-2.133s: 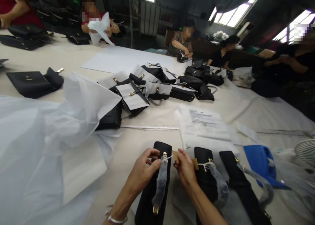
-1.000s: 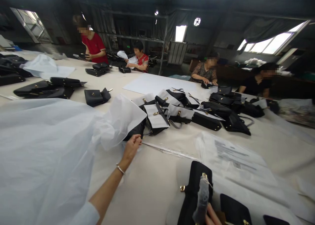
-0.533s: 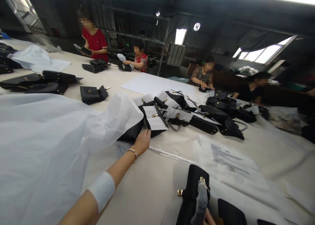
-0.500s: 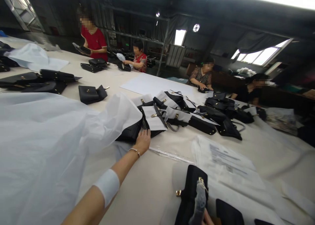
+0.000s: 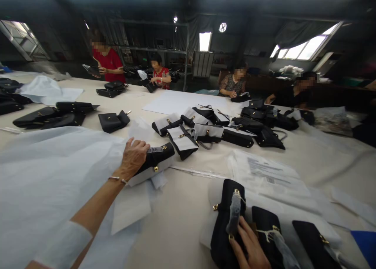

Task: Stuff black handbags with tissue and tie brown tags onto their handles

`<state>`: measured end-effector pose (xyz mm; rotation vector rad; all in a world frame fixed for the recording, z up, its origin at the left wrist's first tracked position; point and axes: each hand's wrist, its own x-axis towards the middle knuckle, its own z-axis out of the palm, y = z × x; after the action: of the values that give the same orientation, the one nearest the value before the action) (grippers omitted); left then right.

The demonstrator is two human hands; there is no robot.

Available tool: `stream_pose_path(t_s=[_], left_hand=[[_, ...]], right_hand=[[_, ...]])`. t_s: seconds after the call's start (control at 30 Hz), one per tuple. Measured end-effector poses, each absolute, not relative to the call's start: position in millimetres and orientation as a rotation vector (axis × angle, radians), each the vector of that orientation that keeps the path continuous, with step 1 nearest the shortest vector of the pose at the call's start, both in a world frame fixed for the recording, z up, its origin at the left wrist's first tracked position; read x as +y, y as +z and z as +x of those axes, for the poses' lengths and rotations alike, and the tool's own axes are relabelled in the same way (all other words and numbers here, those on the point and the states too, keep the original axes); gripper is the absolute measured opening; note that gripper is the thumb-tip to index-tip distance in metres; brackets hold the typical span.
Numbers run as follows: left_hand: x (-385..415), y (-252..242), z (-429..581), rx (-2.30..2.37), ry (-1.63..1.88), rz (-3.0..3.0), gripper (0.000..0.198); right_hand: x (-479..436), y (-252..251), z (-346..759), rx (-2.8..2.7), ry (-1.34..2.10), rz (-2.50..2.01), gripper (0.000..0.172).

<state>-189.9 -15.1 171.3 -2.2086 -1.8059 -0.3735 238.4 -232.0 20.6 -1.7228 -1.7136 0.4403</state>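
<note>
My left hand (image 5: 134,156) is closed over the wrapped top handle of a black handbag (image 5: 160,156). That bag has gold hardware and white paper around its lower body, and my palm side is hidden. At the lower right, the fingers of my right hand (image 5: 251,245) are at the plastic-wrapped handle of another black handbag (image 5: 221,229), with the thumb near its lower end. Two more black handbags, a middle one (image 5: 266,218) and an outer one (image 5: 311,241), lie beside it. White sheeting (image 5: 67,171) spreads under and left of my left arm.
Several paper-wrapped black bags (image 5: 183,141) are piled mid-table. More black bags (image 5: 55,114) lie at the left. A printed white plastic bag (image 5: 264,175) is at the right. A white board (image 5: 182,100) lies farther back. Several people, one in red (image 5: 108,63), handle bags across the table.
My left hand has moved left from the pile's edge and now holds a handbag by its handle. The white sheet beside it has dropped lower. More of my right hand shows at its bag.
</note>
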Motion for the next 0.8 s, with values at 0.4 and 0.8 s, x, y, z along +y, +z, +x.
stream_pose_path(t_s=[0.4,0.8], left_hand=[[-123.1,174.5,-115.9,-1.972,-1.265,-2.493,0.020],[-104.0,98.6,-10.8,-2.503,-1.960,-2.531,0.053]], right_hand=[[-233.4,73.8,218.3,-1.618,0.536,-1.748,0.046],[-282.1,95.5,221.1,-1.342,0.893,-1.609,0.039]])
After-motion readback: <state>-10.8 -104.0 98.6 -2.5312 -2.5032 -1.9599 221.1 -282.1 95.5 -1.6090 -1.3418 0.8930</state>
